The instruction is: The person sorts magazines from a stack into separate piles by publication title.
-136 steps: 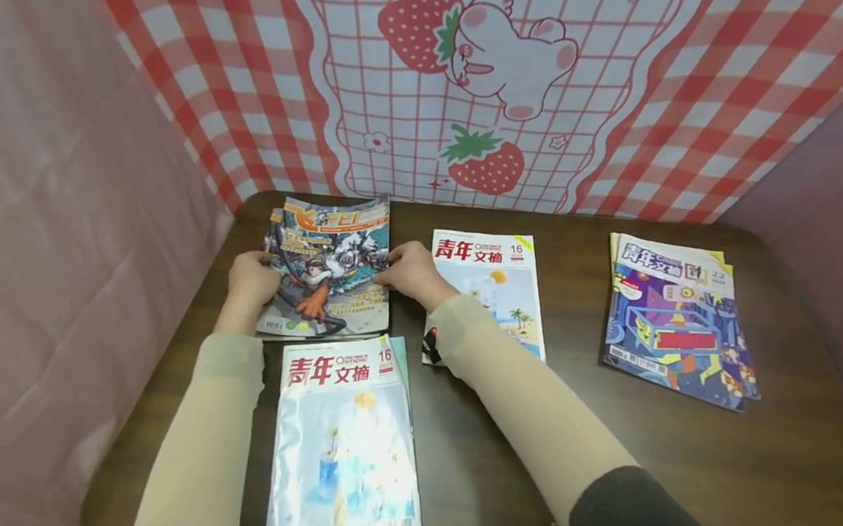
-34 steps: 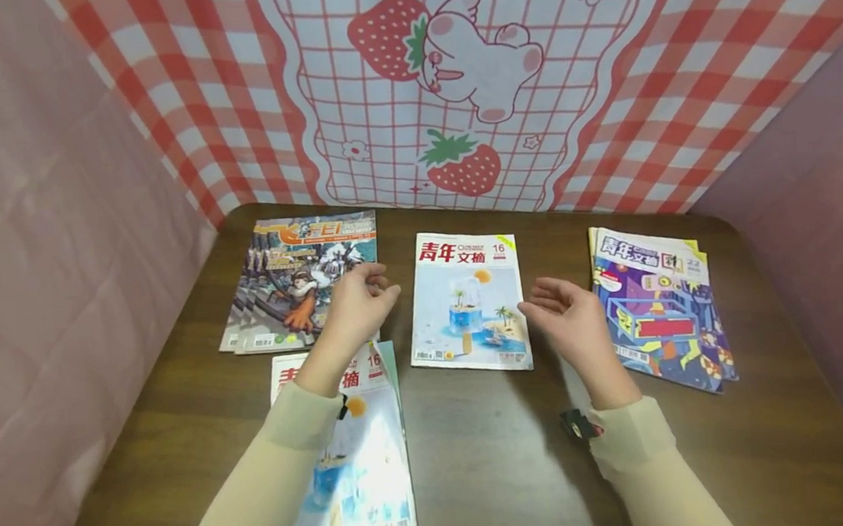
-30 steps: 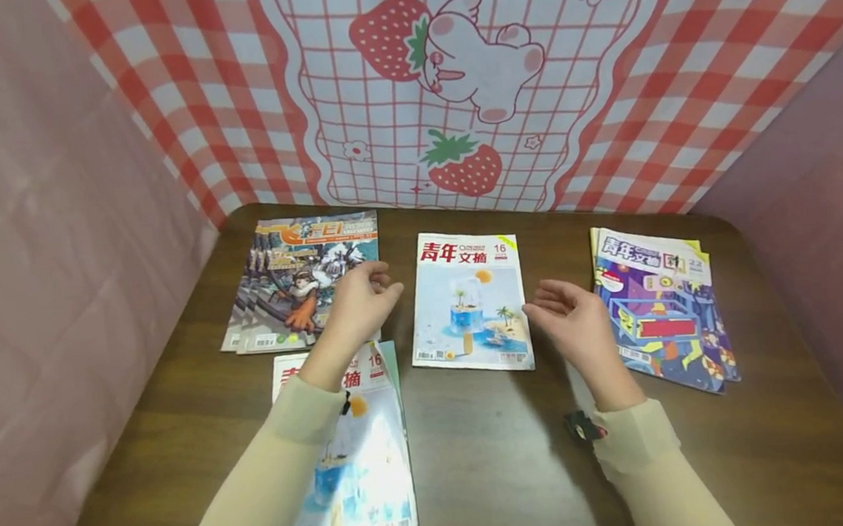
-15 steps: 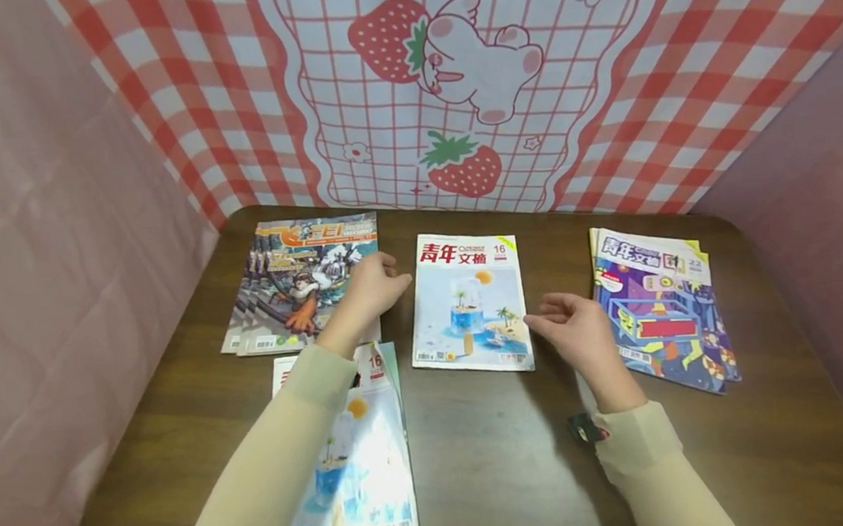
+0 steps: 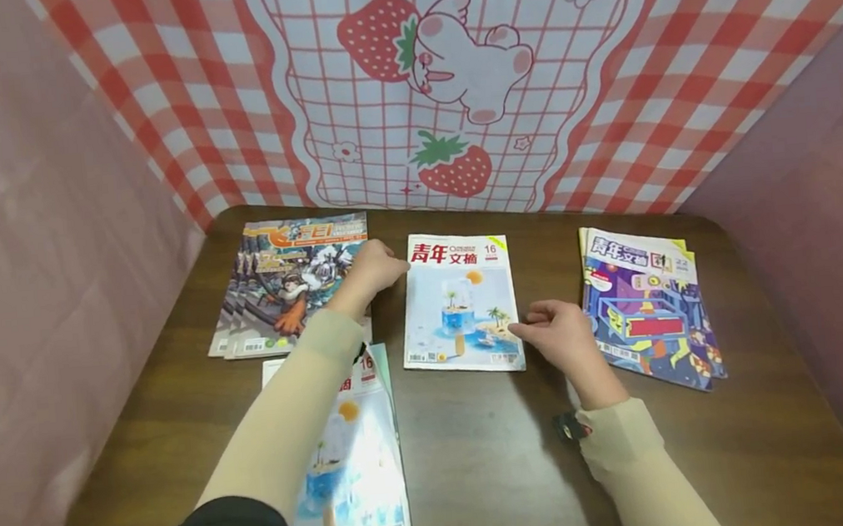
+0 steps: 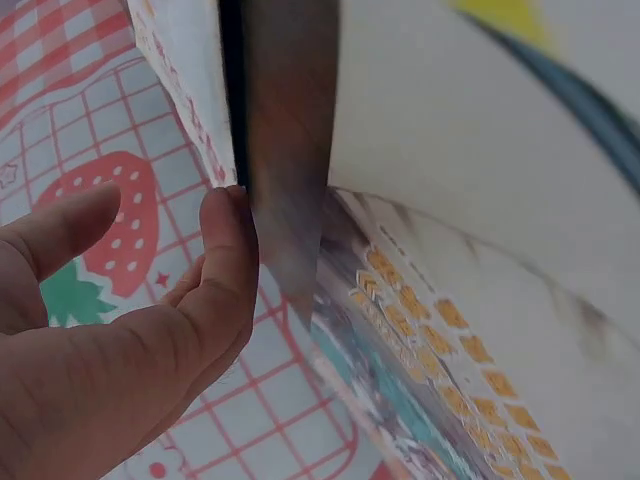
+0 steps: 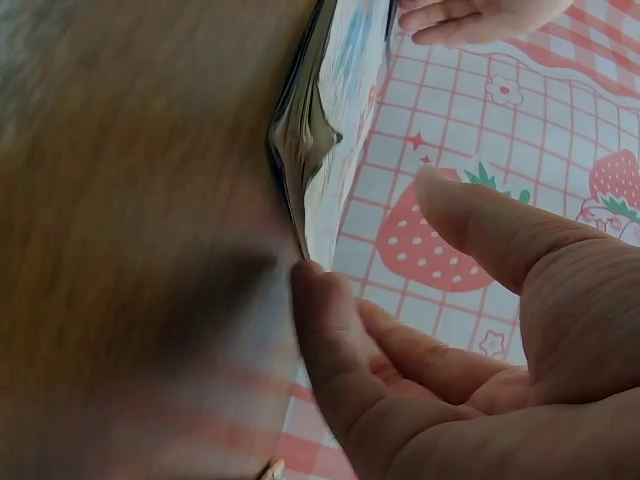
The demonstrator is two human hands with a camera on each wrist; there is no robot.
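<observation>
A white magazine [image 5: 458, 301] with red lettering and an iced-drink beach picture lies flat in the middle of the table. My left hand [image 5: 373, 271] is at its upper left edge. In the left wrist view, the fingertips [image 6: 228, 215] touch the magazine's edge while the thumb stands apart. At the right edge is my right hand [image 5: 564, 342]. The right wrist view shows its fingertips [image 7: 315, 280] against the magazine's page edges [image 7: 308, 140], thumb raised away from the paper. Both hands have loosely bent fingers and pinch nothing.
Fanned comic magazines [image 5: 281, 288] lie at the back left, partly under my left forearm. Another white magazine [image 5: 364, 468] lies in front of them on the brown table [image 5: 483, 450]. Purple-covered magazines [image 5: 644, 310] are stacked at right. A checked cloth [image 5: 446, 110] hangs behind.
Both hands left the comic stack at the back left for the middle magazine. Over the last second they closed in on its two side edges; the magazine stays put.
</observation>
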